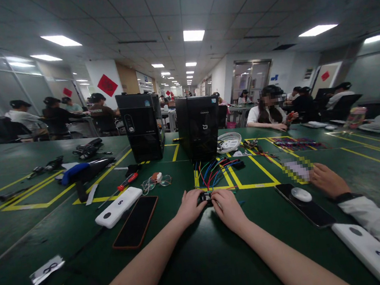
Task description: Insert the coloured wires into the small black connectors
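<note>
My left hand [192, 206] and my right hand [227, 207] meet over the green tabletop in front of me. Between their fingertips they grip a small black part [206, 197] with a pale middle, one hand at each end. Its exact kind is too small to make out, and the fingers cover both ends. Just behind it, a bundle of red, blue, green and black wires [211, 173] fans out across the table. Whether these wires join the part is unclear. Two black computer cases [142, 128] stand upright beyond the wires.
Left of my hands lie a phone [136, 223], a white power bank [119, 208], a red screwdriver [127, 181] and glasses [156, 183]. At right, another person's hand [330, 180] is near a second phone [305, 205]. A white fan grille [229, 142] sits behind. Yellow tape marks the table.
</note>
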Demonstrator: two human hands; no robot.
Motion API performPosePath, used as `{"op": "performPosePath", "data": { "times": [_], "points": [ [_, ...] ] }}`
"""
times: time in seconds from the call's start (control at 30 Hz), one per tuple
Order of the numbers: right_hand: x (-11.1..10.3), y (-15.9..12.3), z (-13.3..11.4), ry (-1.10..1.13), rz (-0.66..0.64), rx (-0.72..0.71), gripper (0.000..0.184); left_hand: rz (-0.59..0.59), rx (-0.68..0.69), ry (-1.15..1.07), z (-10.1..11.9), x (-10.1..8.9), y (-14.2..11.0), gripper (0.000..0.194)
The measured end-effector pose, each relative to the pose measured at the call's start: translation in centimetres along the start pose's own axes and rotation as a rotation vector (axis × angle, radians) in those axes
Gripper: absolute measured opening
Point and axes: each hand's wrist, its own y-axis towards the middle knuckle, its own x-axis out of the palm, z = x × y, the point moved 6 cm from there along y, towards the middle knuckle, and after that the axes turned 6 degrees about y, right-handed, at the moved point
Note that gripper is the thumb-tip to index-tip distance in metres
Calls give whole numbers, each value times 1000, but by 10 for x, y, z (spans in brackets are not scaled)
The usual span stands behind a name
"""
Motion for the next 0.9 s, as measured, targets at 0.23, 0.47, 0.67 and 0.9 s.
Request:
{"op": "performPosePath", "data": {
  "times": [0.23,0.47,0.67,0.9],
  "points": [
    [11,-2,0,26,-72,-70,26,13,-52,-6,-6,-1,3,31],
    [11,7,26,-48,-7,16,21,-54,-1,-30,1,-2,1,35],
    [10,11,27,-105,-2,4,18,-60,-9,-6,0,-1,2,35],
    [10,10,29,-193,-31,10,11,-48,6,-25,0,-1,1,34]
  ]
}}
